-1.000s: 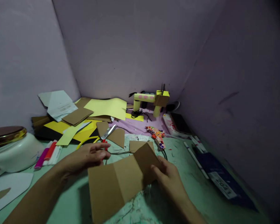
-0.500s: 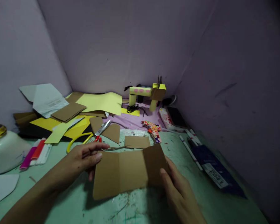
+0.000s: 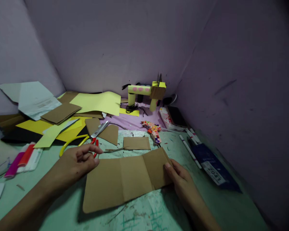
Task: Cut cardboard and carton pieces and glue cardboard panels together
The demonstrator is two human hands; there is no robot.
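A creased brown cardboard piece [image 3: 135, 176] is held above the green table, its panels spread nearly flat. My right hand [image 3: 183, 179] grips its right edge, thumb on the front face and fingers behind. At its upper left corner, my left hand [image 3: 79, 163] pinches with the thumb, the index finger stretched out above; its other fingers are partly hidden. Just beyond that hand lie scissors [image 3: 96, 134] with yellow and red handles. A small cardboard rectangle [image 3: 136, 143] rests behind the held piece.
Paper and cardboard sheets [image 3: 96, 102] are piled at the back left, near several markers [image 3: 26, 160]. A yellow paper animal figure [image 3: 141, 91] stands by the back wall. On the right are a phone [image 3: 177, 117] and a blue packet [image 3: 212, 166] with white pens.
The cardboard's side panels have opened out flatter, and the piece tilts more toward the lower left. My view has shifted slightly to the right.
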